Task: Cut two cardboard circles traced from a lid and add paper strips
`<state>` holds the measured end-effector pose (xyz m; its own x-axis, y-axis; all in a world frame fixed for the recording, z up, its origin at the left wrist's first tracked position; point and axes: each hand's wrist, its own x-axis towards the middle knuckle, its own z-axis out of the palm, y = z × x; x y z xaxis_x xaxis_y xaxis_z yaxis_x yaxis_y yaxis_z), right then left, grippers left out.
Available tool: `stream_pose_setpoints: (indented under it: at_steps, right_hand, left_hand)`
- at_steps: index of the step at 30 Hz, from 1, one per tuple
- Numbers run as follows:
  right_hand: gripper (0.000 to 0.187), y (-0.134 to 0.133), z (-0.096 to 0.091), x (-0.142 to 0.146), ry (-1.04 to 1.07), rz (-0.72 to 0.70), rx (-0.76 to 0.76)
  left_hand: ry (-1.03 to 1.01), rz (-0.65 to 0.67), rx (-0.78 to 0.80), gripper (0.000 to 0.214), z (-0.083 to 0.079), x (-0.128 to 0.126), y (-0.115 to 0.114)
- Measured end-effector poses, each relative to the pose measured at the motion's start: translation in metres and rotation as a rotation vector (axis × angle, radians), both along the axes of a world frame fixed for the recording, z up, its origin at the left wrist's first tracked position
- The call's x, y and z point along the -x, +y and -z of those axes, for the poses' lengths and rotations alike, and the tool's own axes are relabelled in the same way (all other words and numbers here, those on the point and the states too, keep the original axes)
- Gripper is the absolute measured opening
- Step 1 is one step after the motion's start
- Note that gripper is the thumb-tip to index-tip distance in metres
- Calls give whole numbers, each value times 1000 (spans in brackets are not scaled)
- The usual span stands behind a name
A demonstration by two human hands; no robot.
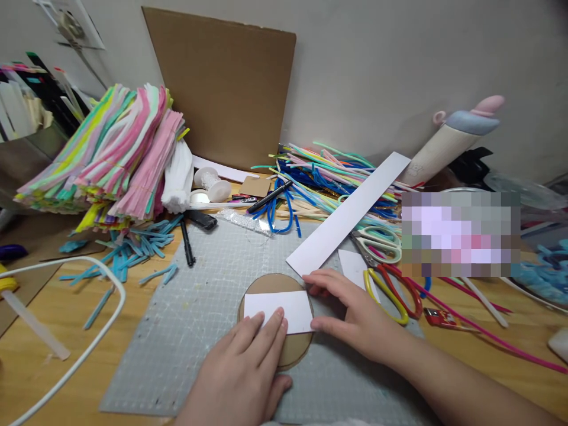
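A round cardboard disc (298, 351) lies flat on the grey cutting mat, with a small white paper rectangle (284, 305) across its middle. My left hand (248, 367) rests on the paper's lower left part, fingers stretched out and flat. At the disc's right side is my right hand (355, 319), its thumb at the paper's lower right corner and its fingers apart near the upper right edge. Just beyond those fingertips, a long white paper strip (348, 216) slants up to the right. Part of the disc is hidden under my left hand.
The cutting mat (190, 331) lies on a wooden table. Right of it are green-white scissors (379, 244) and red-yellow scissors (406, 290). Bundles of pipe cleaners (115, 148) stand at left. A cardboard sheet (222, 83) leans on the wall; a white cable (118, 284) loops at left.
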<state>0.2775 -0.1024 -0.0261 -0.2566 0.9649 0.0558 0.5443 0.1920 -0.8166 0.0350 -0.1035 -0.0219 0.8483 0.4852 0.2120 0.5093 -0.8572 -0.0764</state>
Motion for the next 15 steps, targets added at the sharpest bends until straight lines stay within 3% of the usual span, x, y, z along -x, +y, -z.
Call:
stream_pose_setpoints:
  at_steps: [4,7,10,13,15]
  right_hand:
    - [26,-1,-3,-4,-5,53,-190]
    - [31,-5,-15,-3,-131,-87,-312]
    - [19,-9,-28,4,-313,-270,-291]
    - [45,-12,-34,9,-195,-469,-264]
    - [51,-12,-33,10,-106,-440,-267]
  left_hand:
    - [-23,-5,20,49,4,2,1]
    - [-53,-11,38,41,8,5,1]
    - [-67,-5,53,38,10,5,2]
    - [-50,4,23,37,9,5,2]
    - [-32,11,3,38,8,5,2]
